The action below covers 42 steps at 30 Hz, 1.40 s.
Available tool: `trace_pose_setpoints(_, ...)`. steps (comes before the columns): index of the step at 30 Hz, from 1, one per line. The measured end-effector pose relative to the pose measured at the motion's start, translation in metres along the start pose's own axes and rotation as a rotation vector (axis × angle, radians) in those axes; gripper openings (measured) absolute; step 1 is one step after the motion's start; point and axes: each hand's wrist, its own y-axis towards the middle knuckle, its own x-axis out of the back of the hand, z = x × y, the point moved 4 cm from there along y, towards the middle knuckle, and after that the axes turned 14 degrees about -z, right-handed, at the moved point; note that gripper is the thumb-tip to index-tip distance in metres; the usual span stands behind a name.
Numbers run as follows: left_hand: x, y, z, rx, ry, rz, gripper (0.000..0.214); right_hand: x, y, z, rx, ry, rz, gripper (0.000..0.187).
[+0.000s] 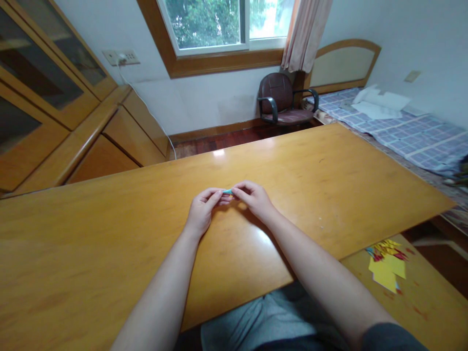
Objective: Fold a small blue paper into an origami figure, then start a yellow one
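Note:
A small turquoise strip (227,191), which looks like folded paper, is held level between my two hands just above the wooden table (120,229). My left hand (203,207) pinches its left end between thumb and fingers. At the other end, my right hand (254,197) grips it with thumb and forefinger. Only the middle of the strip shows; both ends are hidden by my fingertips.
Yellow paper sheets (387,270) and a pile of folded yellow, red and blue pieces (387,251) lie on a lower surface at the right. Beyond the table stand a brown armchair (280,97) and a bed (398,129). A wooden cabinet (84,136) is at left.

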Motion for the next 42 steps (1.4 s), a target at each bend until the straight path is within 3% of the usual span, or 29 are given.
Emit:
trace_pose_setpoints(14,-0.0001,0.0014,0.0010,-0.059,0.107,-0.008,0.033,-0.0034,-0.0015,-0.0003,-0.014,-0.008,0.050,0.020)
trace_pose_setpoints(21,-0.0011,0.0011,0.0013,-0.007,0.090,0.035,0.038,-0.0053,-0.0021,-0.0014,-0.189,0.134,0.070,0.023)
trace_pose_setpoints(29,-0.0017,0.0021,0.0036,0.052,-0.029,0.054,0.038,-0.0032,-0.0009,-0.0026,-0.251,0.212,0.031,0.028)
trace_pose_setpoints(42,0.0022,0.0037,0.0048,-0.044,0.017,0.017,0.024,-0.0076,-0.0039,-0.0035,-0.279,0.246,0.098,0.031)
